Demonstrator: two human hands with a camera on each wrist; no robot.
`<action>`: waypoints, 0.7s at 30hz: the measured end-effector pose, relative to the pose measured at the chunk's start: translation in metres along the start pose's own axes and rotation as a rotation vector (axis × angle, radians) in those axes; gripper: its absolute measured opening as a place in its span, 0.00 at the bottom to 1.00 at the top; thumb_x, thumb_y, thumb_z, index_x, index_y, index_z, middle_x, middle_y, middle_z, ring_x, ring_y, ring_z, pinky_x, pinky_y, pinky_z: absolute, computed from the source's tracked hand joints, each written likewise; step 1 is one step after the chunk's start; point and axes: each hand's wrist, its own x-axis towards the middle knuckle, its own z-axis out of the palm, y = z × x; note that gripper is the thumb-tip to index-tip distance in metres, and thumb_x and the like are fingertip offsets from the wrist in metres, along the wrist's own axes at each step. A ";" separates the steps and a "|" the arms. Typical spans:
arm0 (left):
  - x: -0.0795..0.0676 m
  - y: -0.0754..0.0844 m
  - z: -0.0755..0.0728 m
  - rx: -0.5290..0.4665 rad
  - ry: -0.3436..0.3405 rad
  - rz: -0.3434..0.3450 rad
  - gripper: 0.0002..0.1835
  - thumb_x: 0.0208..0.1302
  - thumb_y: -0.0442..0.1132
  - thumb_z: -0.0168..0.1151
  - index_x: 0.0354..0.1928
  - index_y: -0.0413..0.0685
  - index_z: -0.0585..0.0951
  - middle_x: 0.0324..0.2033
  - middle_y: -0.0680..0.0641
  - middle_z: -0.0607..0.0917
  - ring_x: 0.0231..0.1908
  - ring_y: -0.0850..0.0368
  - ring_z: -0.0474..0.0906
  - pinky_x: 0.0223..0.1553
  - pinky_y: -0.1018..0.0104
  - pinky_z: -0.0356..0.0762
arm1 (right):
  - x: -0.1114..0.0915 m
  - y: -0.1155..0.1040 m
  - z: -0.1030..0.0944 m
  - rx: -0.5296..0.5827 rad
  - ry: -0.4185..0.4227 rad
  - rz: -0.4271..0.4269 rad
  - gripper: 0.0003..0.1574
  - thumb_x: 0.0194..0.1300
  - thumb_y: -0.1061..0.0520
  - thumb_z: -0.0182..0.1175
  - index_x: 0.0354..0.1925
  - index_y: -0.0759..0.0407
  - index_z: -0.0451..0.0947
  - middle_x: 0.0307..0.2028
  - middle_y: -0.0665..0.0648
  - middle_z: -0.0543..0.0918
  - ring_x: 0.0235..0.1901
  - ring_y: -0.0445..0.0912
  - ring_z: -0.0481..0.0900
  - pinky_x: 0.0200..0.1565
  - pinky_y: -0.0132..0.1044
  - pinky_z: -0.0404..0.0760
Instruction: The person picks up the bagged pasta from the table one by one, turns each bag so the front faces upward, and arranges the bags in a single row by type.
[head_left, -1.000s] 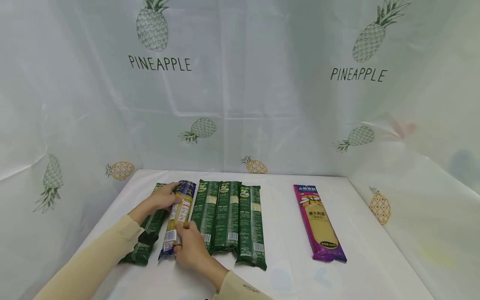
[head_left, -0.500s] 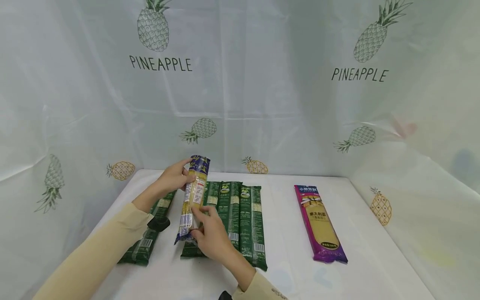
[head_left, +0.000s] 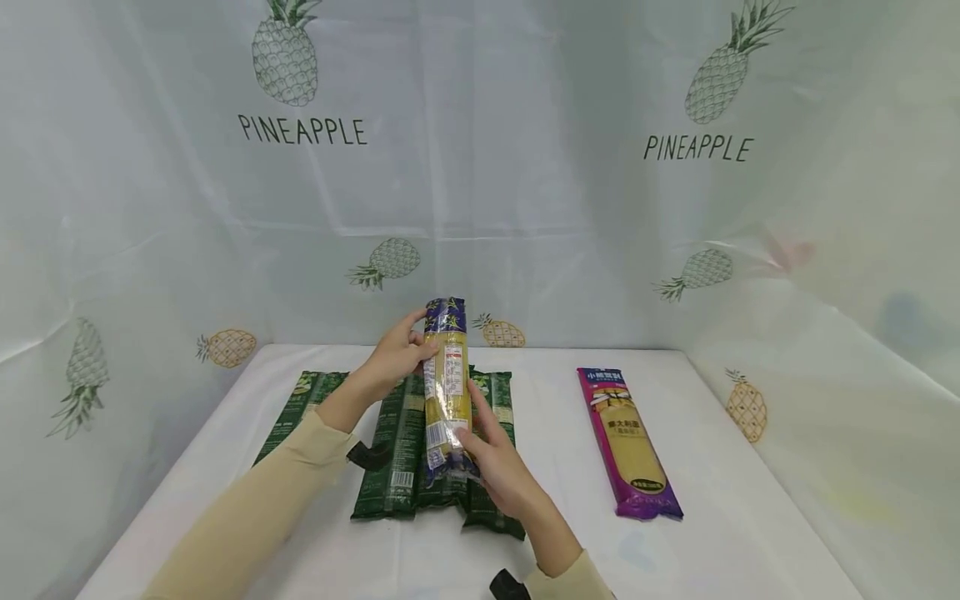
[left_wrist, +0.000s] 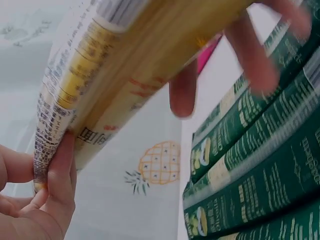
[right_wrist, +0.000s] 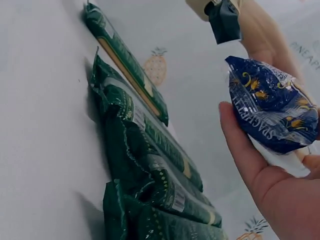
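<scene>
A: What is being held, and where?
B: A spaghetti packet (head_left: 452, 371), yellow with blue ends. Two hands hold it above the table, its far end at twelve o'clock, its near end at six.

A: How do the fingers lie?
B: The left hand (head_left: 393, 356) grips the upper part from nine o'clock, between thumb and fingers. The right hand (head_left: 504, 467) grips the lower part from four o'clock, thumb on the front; the left wrist view shows its other fingers spread underneath.

A: How would it handle?
B: Probably fairly light, and stiff lengthwise from the dry strands, which could snap if bent. The shiny wrapper is likely slippery, and the crinkled ends look soft. The full part near each end seems the surest hold, supported from below.

A: What lies around it?
B: With that packet as the clock's centre, three green packets (head_left: 388, 454) lie side by side towards six. A fourth green packet (head_left: 292, 412) lies between eight and nine. A purple packet (head_left: 630, 442) lies well apart, between three and four.

A: And the surface and room?
B: A white table (head_left: 562, 492). A pale sheet (head_left: 517, 192) hangs behind, at twelve, printed with pineapples and the word PINEAPPLE.
</scene>
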 end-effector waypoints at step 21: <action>-0.006 -0.011 0.028 0.519 0.028 0.120 0.40 0.83 0.55 0.56 0.86 0.52 0.53 0.47 0.41 0.88 0.25 0.53 0.83 0.34 0.55 0.81 | -0.004 0.016 0.009 -0.084 0.164 -0.113 0.54 0.79 0.66 0.57 0.86 0.32 0.45 0.71 0.66 0.67 0.53 0.55 0.86 0.38 0.36 0.84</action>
